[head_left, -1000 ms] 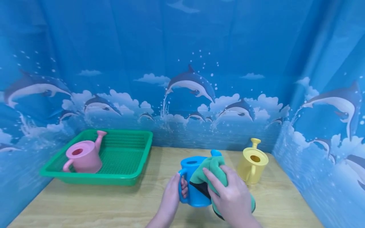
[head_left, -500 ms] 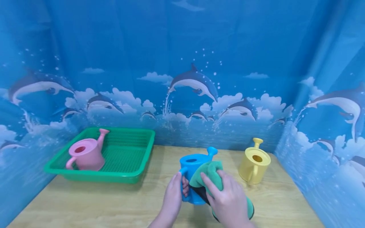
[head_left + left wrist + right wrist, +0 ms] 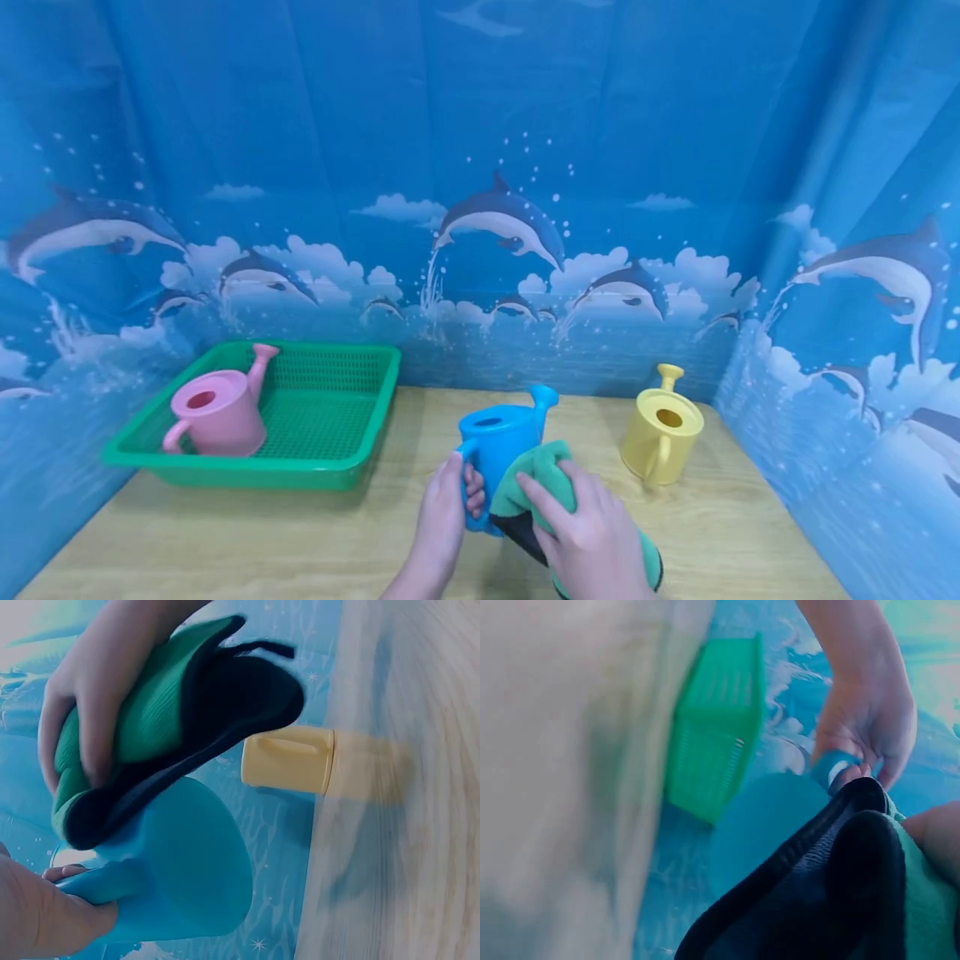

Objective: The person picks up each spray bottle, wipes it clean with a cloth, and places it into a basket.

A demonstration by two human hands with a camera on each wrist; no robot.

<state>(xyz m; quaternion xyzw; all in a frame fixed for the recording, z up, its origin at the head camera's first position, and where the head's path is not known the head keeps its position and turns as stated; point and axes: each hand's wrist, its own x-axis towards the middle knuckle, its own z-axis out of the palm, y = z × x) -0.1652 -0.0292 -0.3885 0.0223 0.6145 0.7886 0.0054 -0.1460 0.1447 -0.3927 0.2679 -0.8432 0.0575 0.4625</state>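
My left hand (image 3: 442, 508) grips the handle of a blue watering can (image 3: 498, 442), its fingers curled through the loop. In the left wrist view the can's base (image 3: 217, 870) is seen tilted, raised off the table. A green cloth with a dark underside and black edging (image 3: 536, 483) is bunched in my right hand (image 3: 592, 533), which holds it against the can's right side, below the spout. The cloth hides the can's lower right part. In the right wrist view the cloth's dark side (image 3: 795, 900) fills the foreground.
A green plastic basket (image 3: 240, 475) stands at the left with a pink watering can (image 3: 225, 417) inside. A yellow watering can (image 3: 652, 442) stands upright on the wooden table (image 3: 720, 533) at the right. A blue dolphin-print curtain (image 3: 337, 125) encloses the back and sides.
The cloth in my right hand has slid down the blue can, baring its spout. The can has shifted slightly left and tilted, still held by the handle in my left hand.
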